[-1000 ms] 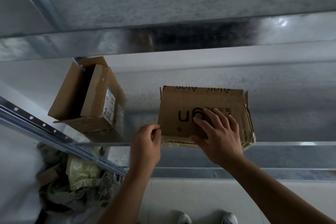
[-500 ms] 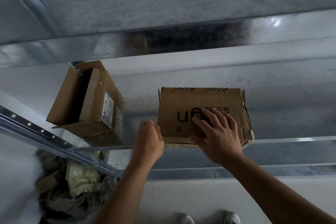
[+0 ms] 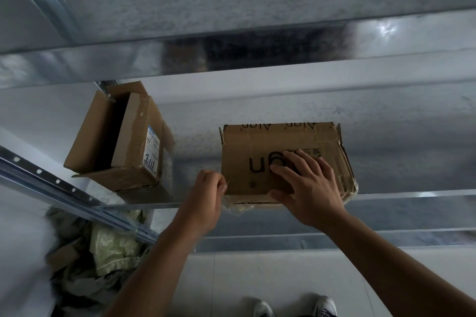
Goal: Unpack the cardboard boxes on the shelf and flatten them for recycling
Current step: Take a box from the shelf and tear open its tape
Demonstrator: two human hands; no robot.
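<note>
where the metal shelf [image 3: 412, 162] meets its front lip, a closed printed box [image 3: 257, 147] sits flat, near edge at the lip; right hand [image 3: 309, 193] lies on the lid, fingers straight and spread over the black lettering, thumb at the near edge; left hand [image 3: 206, 201] is at the box's near left corner, fingers curled, pinching a thin strip of clear tape [image 3: 235, 209] that lies crumpled along the near edge; an open box [image 3: 134, 141], flaps raised, white label [image 3: 152, 147] on its side, stands well apart to the left on the same shelf; crumpled packing wrap [image 3: 110, 247] is heaped below the perforated rail [image 3: 51, 185]; two shoes [image 3: 262, 309] are on the floor.
</note>
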